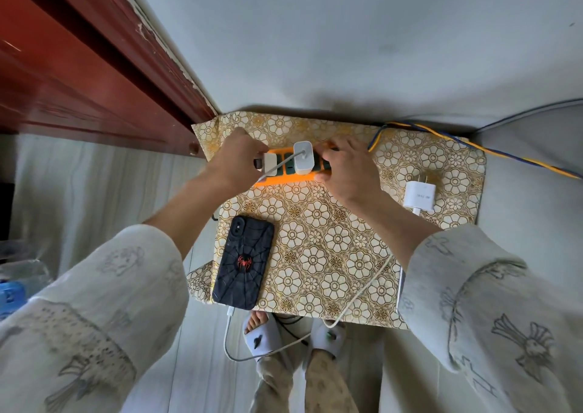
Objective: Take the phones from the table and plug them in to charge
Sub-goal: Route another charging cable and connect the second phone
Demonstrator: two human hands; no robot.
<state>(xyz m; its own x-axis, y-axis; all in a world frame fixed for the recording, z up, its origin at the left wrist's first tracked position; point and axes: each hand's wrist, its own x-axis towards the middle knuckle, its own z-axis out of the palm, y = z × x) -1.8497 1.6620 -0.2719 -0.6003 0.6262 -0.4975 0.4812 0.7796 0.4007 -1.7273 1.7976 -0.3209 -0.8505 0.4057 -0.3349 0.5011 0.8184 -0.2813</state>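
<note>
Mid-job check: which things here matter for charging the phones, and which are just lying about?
For the job: phone, power strip, plugged-in charger, charger in left hand, loose charger, white cable; right hand steadies the strip.

Lying about: slippers, blue object, red door.

- One phone (243, 263) in a black spider-web case is lying face down on the table (331, 255).
- Three white charger bricks are showing: one (269, 163) in the left hand (235, 157), one (303, 157) sitting in the strip, one (420, 195) lying loose at the right.
- One orange power strip (285, 177) is sitting at the far side.
- Two hands are reaching in, the left and the right hand (348, 168).
- Two white cables are visible: one (362, 293) crossing the cloth, one (230, 337) hanging off the near edge.
- One yellow-and-blue twisted cord (473, 146) is trailing off right.
- Two slippers (263, 338) are showing below the table.
</note>
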